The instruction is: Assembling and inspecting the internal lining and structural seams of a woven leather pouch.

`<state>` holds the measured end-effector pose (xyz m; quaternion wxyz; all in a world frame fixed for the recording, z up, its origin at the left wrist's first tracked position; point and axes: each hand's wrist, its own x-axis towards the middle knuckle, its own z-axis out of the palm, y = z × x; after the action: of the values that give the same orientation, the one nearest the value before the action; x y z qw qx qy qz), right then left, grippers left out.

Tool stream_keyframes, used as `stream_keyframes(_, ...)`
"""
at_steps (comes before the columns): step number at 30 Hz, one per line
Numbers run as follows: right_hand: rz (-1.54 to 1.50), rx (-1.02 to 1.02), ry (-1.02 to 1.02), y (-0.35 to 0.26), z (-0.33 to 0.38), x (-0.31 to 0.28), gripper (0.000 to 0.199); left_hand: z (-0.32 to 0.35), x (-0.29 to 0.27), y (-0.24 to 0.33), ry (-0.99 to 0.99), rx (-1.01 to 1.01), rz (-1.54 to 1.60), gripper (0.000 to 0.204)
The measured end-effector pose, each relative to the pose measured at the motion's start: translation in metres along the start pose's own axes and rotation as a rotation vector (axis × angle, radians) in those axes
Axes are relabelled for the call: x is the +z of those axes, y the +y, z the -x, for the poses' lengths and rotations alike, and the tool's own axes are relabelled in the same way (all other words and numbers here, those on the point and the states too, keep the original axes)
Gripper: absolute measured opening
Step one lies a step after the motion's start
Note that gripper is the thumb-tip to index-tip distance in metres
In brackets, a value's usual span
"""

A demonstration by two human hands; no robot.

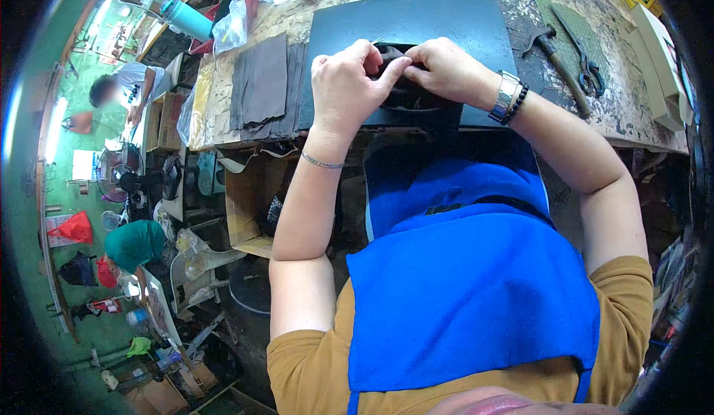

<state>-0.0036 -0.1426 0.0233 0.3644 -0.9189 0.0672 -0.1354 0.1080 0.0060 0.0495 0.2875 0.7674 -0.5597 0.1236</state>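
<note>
My left hand (348, 80) and my right hand (452, 74) meet over a dark board (476, 28) on the worktable. Both are closed on a dark, soft piece (410, 97) that looks like leather or cloth; its exact kind I cannot make out. The thumbs pinch its upper edge from either side, and part of it hangs toward me. A thin, pale tip shows above my left fingers, too small to name. Left of the board lies a stack of flat dark brown pieces (259, 80).
To the right lie a hammer (567, 73), a long dark tool with looped handles (589, 76) and a white box (658, 65). A turquoise bottle (186, 19) and a red basket (249, 0) stand at the far left. Two people work beyond the table's left side.
</note>
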Motion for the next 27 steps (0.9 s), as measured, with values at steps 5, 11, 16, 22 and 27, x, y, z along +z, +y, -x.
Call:
stream_keyframes(5,-0.054,-0.056,0.070,-0.002,0.008,0.001,0.025,0.004,-0.001,0.013,-0.107,-0.234,0.043,0.036)
stream_keyframes(11,-0.139,0.022,-0.028,-0.003,0.006,-0.003,0.039,0.008,-0.002,0.006,-0.225,-0.409,0.314,0.025)
stream_keyframes(16,-0.328,-0.038,-0.066,0.006,0.000,-0.006,0.037,0.012,-0.003,-0.001,-0.231,-0.486,0.517,0.021)
stream_keyframes(22,-0.684,0.118,-0.203,0.017,-0.002,-0.016,0.018,0.020,-0.008,-0.013,-0.243,-0.474,0.690,0.019)
stream_keyframes(27,-0.604,-0.076,0.000,0.020,0.000,-0.005,0.016,0.027,-0.002,-0.009,-0.095,-0.458,0.691,0.014)
